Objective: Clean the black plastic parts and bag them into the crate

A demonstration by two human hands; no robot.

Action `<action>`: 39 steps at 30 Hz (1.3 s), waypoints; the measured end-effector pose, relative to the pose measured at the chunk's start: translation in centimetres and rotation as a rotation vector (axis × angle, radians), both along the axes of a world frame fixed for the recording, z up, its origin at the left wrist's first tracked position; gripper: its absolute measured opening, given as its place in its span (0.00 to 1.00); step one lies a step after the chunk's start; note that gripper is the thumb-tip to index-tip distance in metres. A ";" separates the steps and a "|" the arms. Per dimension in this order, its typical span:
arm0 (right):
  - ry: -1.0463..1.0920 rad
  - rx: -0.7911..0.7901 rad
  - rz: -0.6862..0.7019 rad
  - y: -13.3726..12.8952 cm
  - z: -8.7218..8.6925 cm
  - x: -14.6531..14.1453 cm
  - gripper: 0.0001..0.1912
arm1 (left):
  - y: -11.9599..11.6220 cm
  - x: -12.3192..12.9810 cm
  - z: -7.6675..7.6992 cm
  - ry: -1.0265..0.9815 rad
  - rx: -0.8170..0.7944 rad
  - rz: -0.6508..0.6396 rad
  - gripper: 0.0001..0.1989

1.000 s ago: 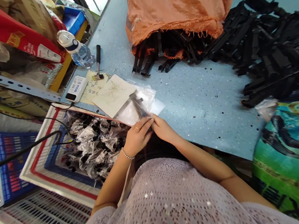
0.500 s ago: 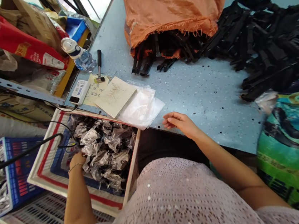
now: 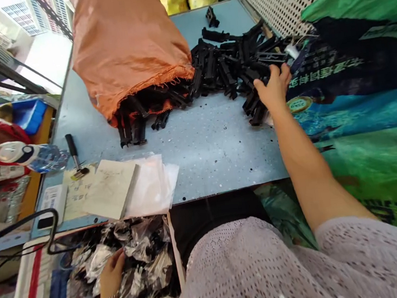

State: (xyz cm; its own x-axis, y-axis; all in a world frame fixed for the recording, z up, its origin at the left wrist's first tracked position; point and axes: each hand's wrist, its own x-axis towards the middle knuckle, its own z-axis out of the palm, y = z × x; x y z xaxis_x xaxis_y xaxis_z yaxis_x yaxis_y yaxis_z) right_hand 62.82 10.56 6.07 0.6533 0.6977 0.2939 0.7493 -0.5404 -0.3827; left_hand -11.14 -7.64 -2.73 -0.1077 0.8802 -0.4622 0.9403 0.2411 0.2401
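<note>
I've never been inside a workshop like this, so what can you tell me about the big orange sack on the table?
The orange sack looks like woven plastic with a slight sheen. It lies bulging and creased on the pale blue speckled table, with its far end running out of view at the top of the picture. Its open mouth faces the middle of the table and has a ragged, frayed edge. Black plastic parts poke out of the mouth and rest against it.
</note>
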 end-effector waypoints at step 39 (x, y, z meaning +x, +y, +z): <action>0.612 -0.147 1.194 -10.9 -3.0 -23.7 0.17 | 14.0 34.4 2.3 -1.199 0.211 0.220 0.43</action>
State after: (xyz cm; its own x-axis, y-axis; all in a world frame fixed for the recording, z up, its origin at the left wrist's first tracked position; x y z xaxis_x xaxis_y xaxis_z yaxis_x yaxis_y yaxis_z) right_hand 39.13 -0.32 3.11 -0.3722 0.9268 0.0502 0.5181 0.2524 -0.8172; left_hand 23.25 6.35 -0.47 0.1302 0.9663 -0.2221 0.0439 0.2182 0.9749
